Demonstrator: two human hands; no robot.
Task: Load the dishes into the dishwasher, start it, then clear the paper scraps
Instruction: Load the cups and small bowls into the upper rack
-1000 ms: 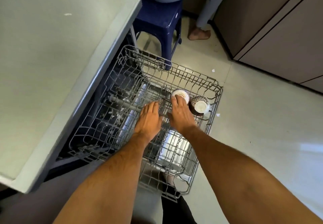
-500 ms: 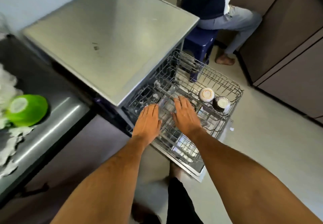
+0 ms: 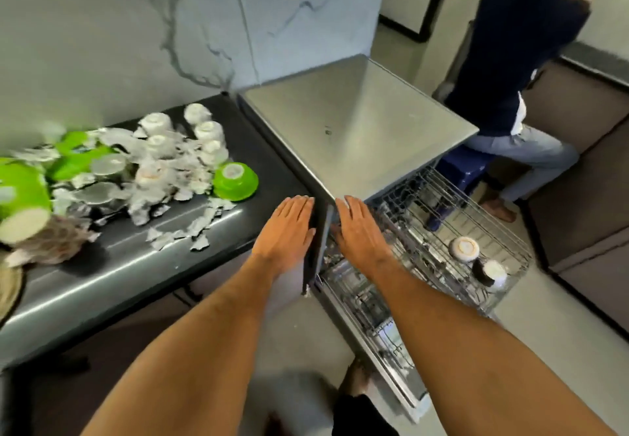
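The steel dishwasher (image 3: 357,129) stands open with its wire rack (image 3: 503,228) pulled out to the right. Two upturned cups sit in the rack: a white one (image 3: 463,248) and a dark patterned one (image 3: 489,272). My left hand (image 3: 286,231) is flat and empty, fingers apart, over the dark counter's right end. My right hand (image 3: 362,231) is also flat and empty, over the rack's near left corner. On the counter (image 3: 136,265) lie a green bowl (image 3: 235,181), several upturned white cups (image 3: 207,131) and torn paper scraps (image 3: 170,234).
More green dishes (image 3: 20,194) are blurred at the far left of the counter. A person sits on a blue stool (image 3: 463,170) just behind the rack. Brown cabinets (image 3: 592,231) line the right side. A marbled wall (image 3: 170,27) backs the counter.
My view has swung up and left, bringing the counter with its dishes and scraps into sight. Both hands have drawn back from the rack's middle toward its near left corner.
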